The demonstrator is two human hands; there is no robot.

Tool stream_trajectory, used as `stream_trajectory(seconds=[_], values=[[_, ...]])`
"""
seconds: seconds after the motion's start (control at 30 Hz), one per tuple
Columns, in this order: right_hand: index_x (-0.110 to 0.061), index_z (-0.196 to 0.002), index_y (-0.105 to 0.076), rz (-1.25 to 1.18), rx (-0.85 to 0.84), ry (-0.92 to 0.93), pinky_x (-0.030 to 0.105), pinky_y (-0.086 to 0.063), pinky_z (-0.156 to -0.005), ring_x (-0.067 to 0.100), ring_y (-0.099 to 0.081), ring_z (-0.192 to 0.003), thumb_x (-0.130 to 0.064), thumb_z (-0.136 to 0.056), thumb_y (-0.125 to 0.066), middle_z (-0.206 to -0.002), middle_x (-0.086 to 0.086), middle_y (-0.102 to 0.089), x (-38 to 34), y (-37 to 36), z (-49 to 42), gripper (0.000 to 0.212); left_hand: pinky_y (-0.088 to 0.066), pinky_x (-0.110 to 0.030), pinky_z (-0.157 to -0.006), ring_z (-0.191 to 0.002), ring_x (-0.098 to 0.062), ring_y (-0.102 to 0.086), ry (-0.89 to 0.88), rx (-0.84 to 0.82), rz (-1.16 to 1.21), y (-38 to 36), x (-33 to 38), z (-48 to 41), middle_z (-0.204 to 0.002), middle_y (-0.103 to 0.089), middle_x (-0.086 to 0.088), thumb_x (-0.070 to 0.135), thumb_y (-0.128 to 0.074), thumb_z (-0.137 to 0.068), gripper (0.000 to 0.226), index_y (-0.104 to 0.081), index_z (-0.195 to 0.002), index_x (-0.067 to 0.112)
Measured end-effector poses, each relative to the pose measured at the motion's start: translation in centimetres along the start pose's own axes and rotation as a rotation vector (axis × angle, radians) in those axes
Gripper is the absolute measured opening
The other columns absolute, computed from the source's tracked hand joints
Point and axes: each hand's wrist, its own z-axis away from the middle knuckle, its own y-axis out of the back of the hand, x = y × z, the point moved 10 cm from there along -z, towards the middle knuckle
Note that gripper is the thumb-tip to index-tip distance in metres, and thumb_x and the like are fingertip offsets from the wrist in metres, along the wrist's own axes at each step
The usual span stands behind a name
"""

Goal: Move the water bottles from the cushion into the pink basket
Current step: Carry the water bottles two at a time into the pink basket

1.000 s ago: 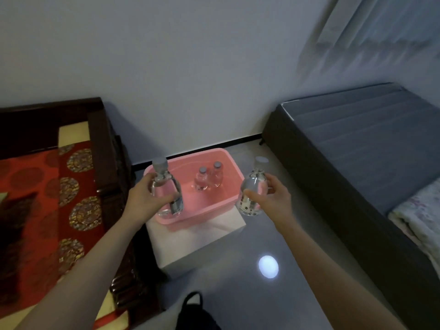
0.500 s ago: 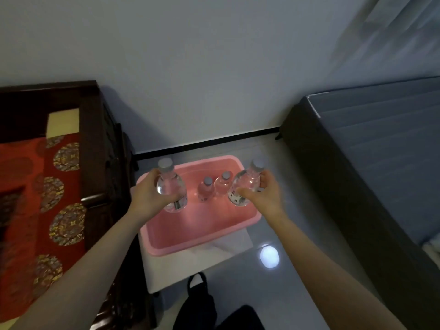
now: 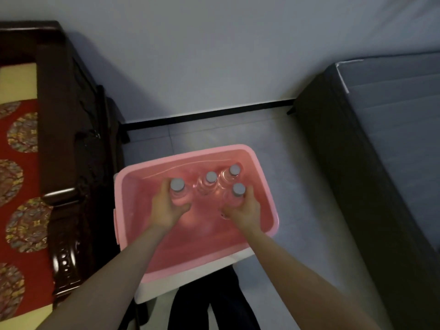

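left hand (image 3: 166, 209) hides bottle (image 3: 177, 185) body, apparently base too; cushion (image 3: 23, 186) cropped.

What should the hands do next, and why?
Probably ease both bottles down and let go. The left hand grips the left bottle and the right hand grips the right bottle, both upright and low inside the basket, beside the middle bottle and far bottle. Whether their bases rest on its bottom is hidden.

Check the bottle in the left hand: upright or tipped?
Upright. The bottle shows its grey cap on top, body below it inside the pink basket; the left hand grips its side.
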Motion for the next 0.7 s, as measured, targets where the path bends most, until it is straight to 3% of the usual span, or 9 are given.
stream_trajectory(seconds=[0.1,0.2,0.43,0.6,0.7], values=[[-0.020,-0.101,-0.044,0.025,-0.012,-0.034,0.039,-0.054,-0.068,0.027,-0.066,-0.080,-0.020,-0.062,-0.078,-0.089,0.003,-0.068,1.5,-1.5,-1.6,0.052,-0.033,-0.012,-0.066,-0.084,-0.015,-0.059,-0.004,0.003,-0.018,-1.4,-1.9,-1.1,-0.094,-0.062,0.008,0.013,-0.088,-0.055,0.064,-0.049,-0.103,0.029],[-0.024,-0.099,-0.044,0.072,-0.025,-0.040,0.025,-0.044,-0.058,0.021,-0.062,-0.076,-0.013,-0.061,-0.077,-0.087,-0.003,-0.065,2.7,-2.3,-2.7,0.051,-0.037,-0.018,-0.074,-0.091,-0.021,-0.059,-0.036,-0.004,-0.035,-2.9,-2.9,-1.5,-0.102,-0.063,0.001,0.007,-0.085,-0.055,0.065,-0.051,-0.109,0.020],[-0.015,-0.111,-0.052,0.074,-0.075,-0.039,0.021,-0.041,-0.071,0.022,-0.061,-0.092,0.001,-0.064,-0.075,-0.099,0.001,-0.064,4.3,-4.0,-5.3,0.055,-0.030,-0.023,-0.081,-0.099,-0.032,-0.052,-0.161,0.050,-0.139,-3.9,-3.3,-3.0,-0.112,-0.062,-0.010,0.012,-0.086,-0.059,0.060,-0.059,-0.112,0.008],[-0.018,-0.106,-0.056,0.070,-0.080,-0.023,0.015,-0.035,-0.068,0.019,-0.061,-0.092,-0.003,-0.065,-0.076,-0.098,-0.004,-0.063,4.8,-4.5,-6.0,0.047,-0.032,-0.020,-0.093,-0.110,-0.030,-0.049,-0.123,0.009,-0.121,-5.0,-4.8,-4.3,-0.117,-0.052,-0.012,0.008,-0.087,-0.058,0.060,-0.060,-0.112,0.007],[-0.020,-0.101,-0.058,0.080,-0.046,-0.032,0.017,-0.036,-0.068,0.016,-0.060,-0.087,-0.021,-0.070,-0.079,-0.095,-0.007,-0.064,5.2,-4.2,-6.1,0.037,-0.038,-0.031,-0.096,-0.109,-0.029,-0.050,-0.087,0.013,-0.079,-5.6,-5.2,-4.3,-0.115,-0.052,-0.011,0.007,-0.087,-0.058,0.060,-0.060,-0.112,0.007]])
